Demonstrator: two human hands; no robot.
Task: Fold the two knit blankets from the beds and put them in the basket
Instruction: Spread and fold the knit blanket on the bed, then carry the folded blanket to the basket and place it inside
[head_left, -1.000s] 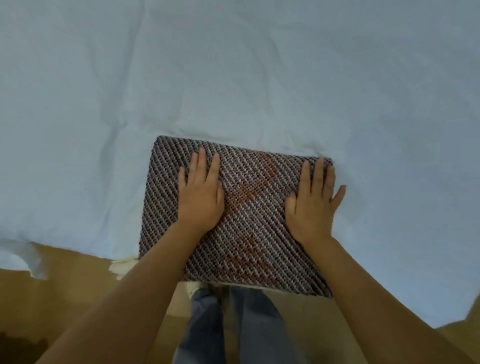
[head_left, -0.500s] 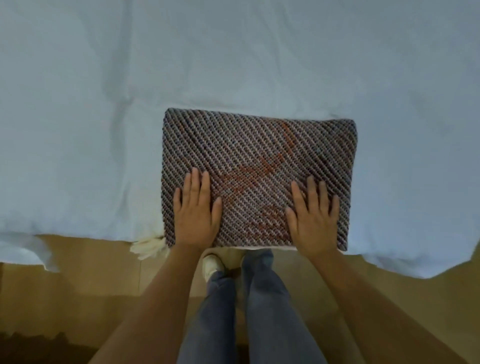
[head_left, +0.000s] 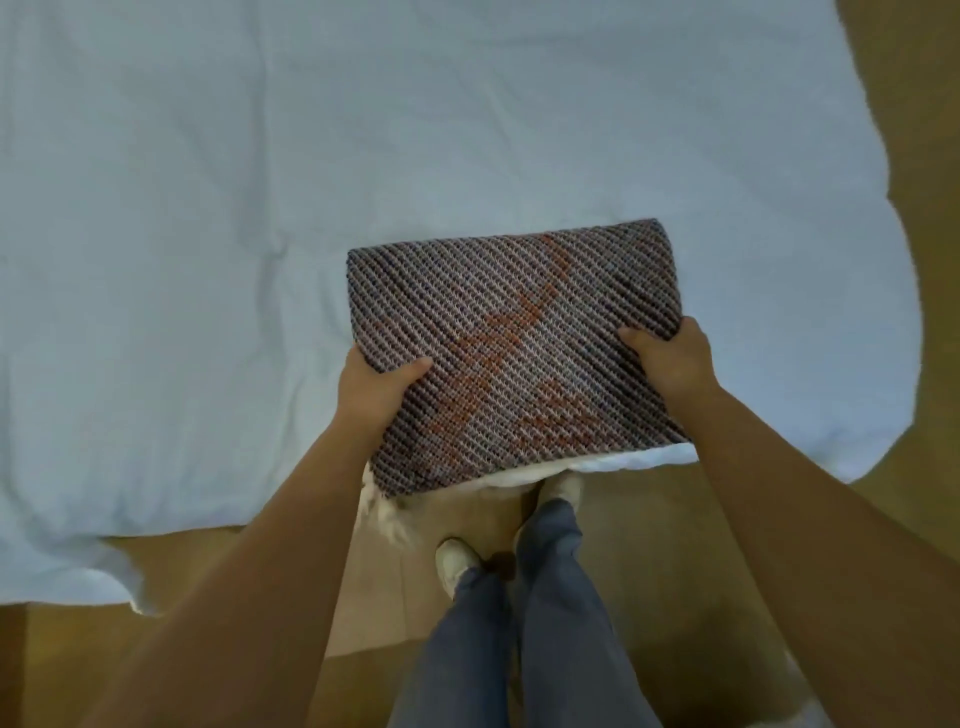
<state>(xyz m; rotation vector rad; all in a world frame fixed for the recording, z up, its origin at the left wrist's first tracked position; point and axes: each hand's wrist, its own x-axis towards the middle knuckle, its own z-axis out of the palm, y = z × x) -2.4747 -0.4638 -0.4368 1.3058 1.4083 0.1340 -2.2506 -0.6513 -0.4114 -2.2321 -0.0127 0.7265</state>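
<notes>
One knit blanket sits folded at the bed edge, left hand and right hand pinching its sides, fingers tucked underneath; putting it in the basket remains.

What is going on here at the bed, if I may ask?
A person stands at the edge of a white-sheeted bed and grips a folded knit blanket by its two sides, the left hand on one, the right hand on the other, thumbs on top. The folding looks done; no basket is in view.
</notes>
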